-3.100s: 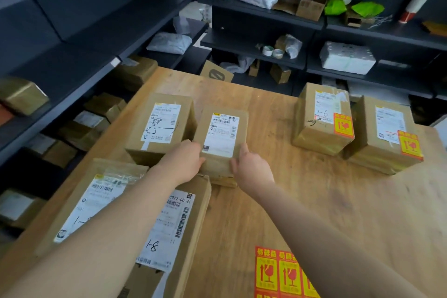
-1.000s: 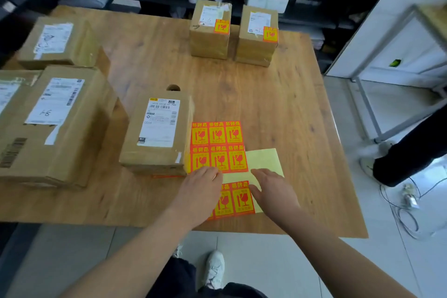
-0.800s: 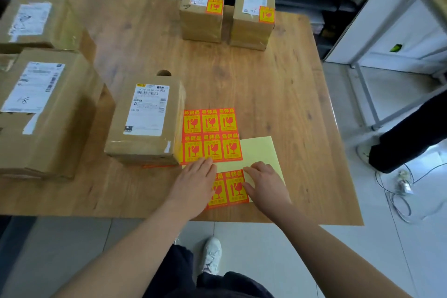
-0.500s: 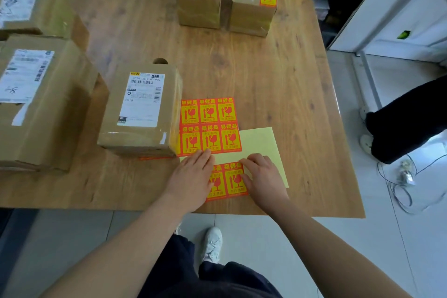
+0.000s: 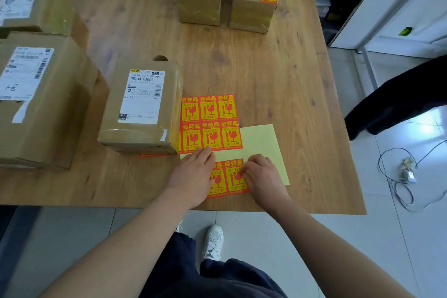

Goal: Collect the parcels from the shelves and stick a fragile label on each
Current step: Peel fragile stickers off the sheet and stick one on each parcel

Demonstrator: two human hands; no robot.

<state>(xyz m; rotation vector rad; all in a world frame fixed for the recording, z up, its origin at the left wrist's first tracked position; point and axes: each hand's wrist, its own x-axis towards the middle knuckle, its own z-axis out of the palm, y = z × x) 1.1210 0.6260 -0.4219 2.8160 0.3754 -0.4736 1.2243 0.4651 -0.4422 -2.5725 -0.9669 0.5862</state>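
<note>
On wooden table (image 5: 278, 75), label sheet (image 5: 210, 123), tiled floor (image 5: 399, 237)

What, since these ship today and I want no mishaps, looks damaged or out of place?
The middle parcel sits on the left edge of the label sheet; an orange strip pokes out beneath its near side, so the sheet is pinned. On the big left parcel, the shipping label looks torn at its lower corner.

surface: wooden table (image 5: 278, 67) | on it: parcels (image 5: 142, 104), fragile-label sheet (image 5: 210, 121), yellow backing paper (image 5: 261, 142)
</note>
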